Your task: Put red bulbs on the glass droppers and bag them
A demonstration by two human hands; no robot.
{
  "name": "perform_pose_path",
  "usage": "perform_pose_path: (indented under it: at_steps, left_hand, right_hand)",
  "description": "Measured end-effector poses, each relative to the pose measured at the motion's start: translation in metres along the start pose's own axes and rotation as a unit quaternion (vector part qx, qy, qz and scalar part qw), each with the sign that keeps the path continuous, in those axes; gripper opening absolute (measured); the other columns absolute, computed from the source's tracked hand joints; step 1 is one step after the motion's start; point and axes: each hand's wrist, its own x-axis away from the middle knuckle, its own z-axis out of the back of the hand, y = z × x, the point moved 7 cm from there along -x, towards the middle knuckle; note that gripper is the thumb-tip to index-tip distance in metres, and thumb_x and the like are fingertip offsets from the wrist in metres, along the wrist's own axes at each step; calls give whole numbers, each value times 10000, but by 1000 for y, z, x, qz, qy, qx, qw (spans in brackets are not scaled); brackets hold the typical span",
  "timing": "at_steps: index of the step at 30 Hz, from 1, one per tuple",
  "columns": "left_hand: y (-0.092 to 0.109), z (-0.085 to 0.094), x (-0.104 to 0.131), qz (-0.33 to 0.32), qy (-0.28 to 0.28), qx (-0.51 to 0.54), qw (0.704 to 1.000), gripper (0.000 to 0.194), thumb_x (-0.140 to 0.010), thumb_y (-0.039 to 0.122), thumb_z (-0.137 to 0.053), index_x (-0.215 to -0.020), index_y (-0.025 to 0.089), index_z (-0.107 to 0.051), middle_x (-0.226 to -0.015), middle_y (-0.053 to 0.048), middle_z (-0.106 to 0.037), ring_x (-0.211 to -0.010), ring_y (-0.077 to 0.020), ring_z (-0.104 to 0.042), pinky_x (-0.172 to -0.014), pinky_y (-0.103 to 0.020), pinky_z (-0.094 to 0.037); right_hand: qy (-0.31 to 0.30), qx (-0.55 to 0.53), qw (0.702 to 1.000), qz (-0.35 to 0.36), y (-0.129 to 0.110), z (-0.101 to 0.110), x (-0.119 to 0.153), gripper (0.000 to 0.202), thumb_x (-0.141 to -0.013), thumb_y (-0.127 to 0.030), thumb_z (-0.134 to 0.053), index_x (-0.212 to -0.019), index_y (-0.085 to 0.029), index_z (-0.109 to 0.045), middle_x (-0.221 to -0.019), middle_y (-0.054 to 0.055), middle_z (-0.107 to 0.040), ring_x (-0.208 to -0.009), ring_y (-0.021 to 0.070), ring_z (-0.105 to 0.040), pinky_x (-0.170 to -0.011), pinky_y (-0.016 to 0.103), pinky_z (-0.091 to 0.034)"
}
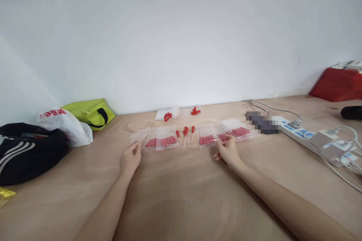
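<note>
My left hand (132, 157) is closed at the near edge of a clear zip bag (140, 134) at the left end of a row of bags. Beside it lie clear bags (162, 138) of red-tipped droppers. Several loose droppers (186, 135) with red bulbs lie in the middle. On the right, more filled bags (207, 137) overlap in a row. My right hand (226, 151) has its fingertips pinched at the near edge of these bags; what they grip is too small to make out.
Behind the row lie red bulbs (167, 116) and clear bags (185, 113). A black bag (34, 154), a white plastic bag (68, 126) and a green bag (96, 111) sit left. At right are a power strip (296, 131) with cables and a red bag (336, 84).
</note>
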Motion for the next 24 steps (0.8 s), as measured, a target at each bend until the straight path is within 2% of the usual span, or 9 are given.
perform_pose_path:
  at_steps: [2, 4, 5, 8, 11, 13, 15, 18, 24]
  left_hand:
    - [8, 15, 4, -12, 68, 46, 997, 379, -825, 355, -330, -959, 154, -623, -1012, -89, -639, -977, -237, -570, -834, -360, -462]
    - [29, 30, 14, -80, 133, 110, 982, 371, -834, 364, -325, -961, 164, -611, -1013, -83, -628, -990, -218, -555, -891, -361, -425]
    - [43, 32, 21, -127, 127, 137, 974, 352, -835, 366, -337, -948, 179, -613, -997, -73, -629, -983, -210, -554, -898, -361, -420]
    - [93, 23, 49, -279, 21, 212, 936, 297, -858, 326, -358, -926, 220, -627, -996, -54, -619, -999, -190, -533, -909, -361, -407]
    - [132, 9, 81, -403, -115, 269, 867, 296, -886, 253, -346, -946, 244, -636, -1020, -53, -613, -1034, -176, -509, -896, -359, -415]
    - [146, 2, 96, -442, -187, 283, 830, 287, -886, 224, -364, -949, 259, -642, -1048, -48, -608, -1067, -177, -485, -897, -364, -413]
    - [149, -3, 101, -454, -239, 268, 815, 281, -877, 203, -385, -947, 271, -649, -1099, -44, -587, -1105, -188, -456, -912, -381, -400]
    - [140, -6, 94, -429, -265, 234, 831, 257, -852, 207, -423, -978, 274, -638, -1157, -44, -550, -1134, -209, -430, -939, -420, -367]
    - [129, 5, 83, -348, -156, 219, 898, 286, -838, 259, -416, -1074, 228, -574, -1126, -68, -558, -1089, -221, -465, -934, -436, -370]
  right_hand:
    - [13, 61, 995, 79, -9, 5, 4, 441, -700, -386, -543, -1021, -214, -294, -508, -101, -407, -329, 113, -430, -315, 235, -350]
    - [16, 111, 979, 173, -21, 6, 11, 385, -724, -366, -521, -1020, -199, -340, -482, -105, -356, -370, 107, -403, -371, 230, -343]
    - [5, 136, 966, 218, -27, 4, 14, 337, -735, -347, -512, -1003, -197, -371, -480, -100, -341, -393, 107, -396, -400, 232, -346]
    - [-79, 221, 912, 337, -41, -12, 30, 253, -748, -281, -501, -984, -206, -449, -594, -33, -445, -500, 121, -442, -478, 250, -381]
    - [-157, 309, 835, 426, -46, -28, 47, 374, -728, -208, -509, -1099, -224, -458, -916, 71, -526, -723, 162, -511, -599, 288, -432]
    - [-170, 361, 787, 471, -47, -32, 55, 420, -731, -165, -488, -1144, -234, -457, -1026, 92, -509, -781, 170, -509, -639, 302, -432]
    - [-169, 392, 744, 515, -47, -34, 60, 326, -749, -140, -462, -1053, -234, -534, -1020, 83, -525, -775, 164, -506, -638, 295, -418]
    - [-186, 401, 697, 565, -48, -36, 66, 156, -767, -146, -460, -797, -212, -598, -914, 55, -571, -775, 160, -495, -648, 283, -393]
    - [-238, 392, 658, 598, -49, -44, 81, 121, -759, -179, -472, -679, -184, -562, -734, 30, -585, -724, 154, -474, -682, 311, -344]
